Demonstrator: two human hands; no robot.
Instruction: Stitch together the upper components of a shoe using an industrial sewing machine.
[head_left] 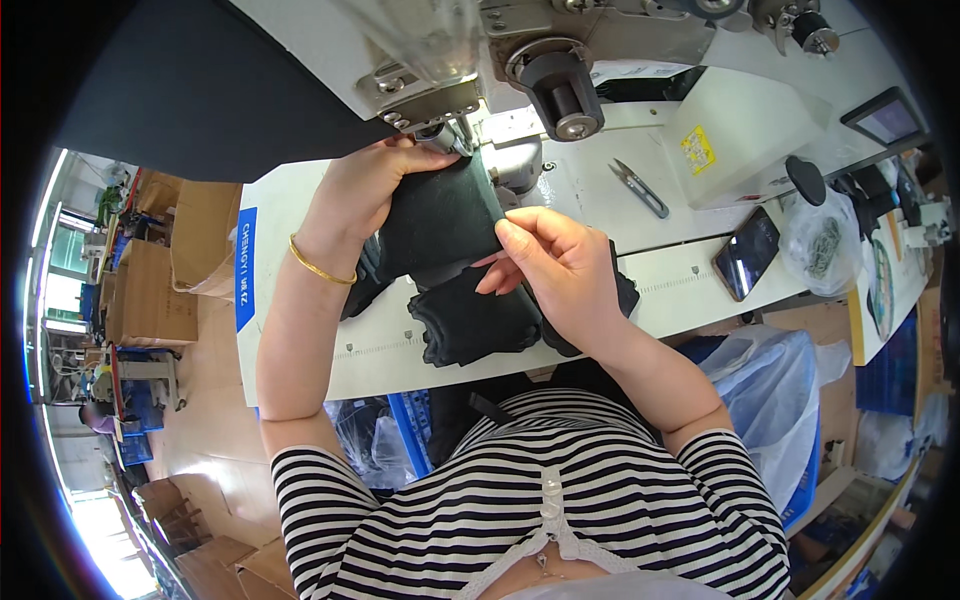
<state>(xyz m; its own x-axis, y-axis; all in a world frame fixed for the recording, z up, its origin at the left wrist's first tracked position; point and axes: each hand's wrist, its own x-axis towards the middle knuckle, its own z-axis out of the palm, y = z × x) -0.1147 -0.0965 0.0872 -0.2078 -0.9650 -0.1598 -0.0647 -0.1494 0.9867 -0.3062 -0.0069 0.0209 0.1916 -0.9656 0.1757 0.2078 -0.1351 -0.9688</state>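
A black piece of fabric is stretched between my two hands, its far edge under the presser-foot area of a sewing machine. Close beside the foot, my left hand grips the upper left corner, with some fingers hidden behind the cloth. My right hand pinches the fabric's right edge between thumb and fingers. Below it, a pile of folded black fabric pieces lies at the table's near edge. More black cloth shows on both sides of this pile.
Thread snips and a phone lie on the white machine table to the right. Beyond the phone is a clear plastic bag. A plastic-lined blue bin stands below right. Cardboard boxes stand at left.
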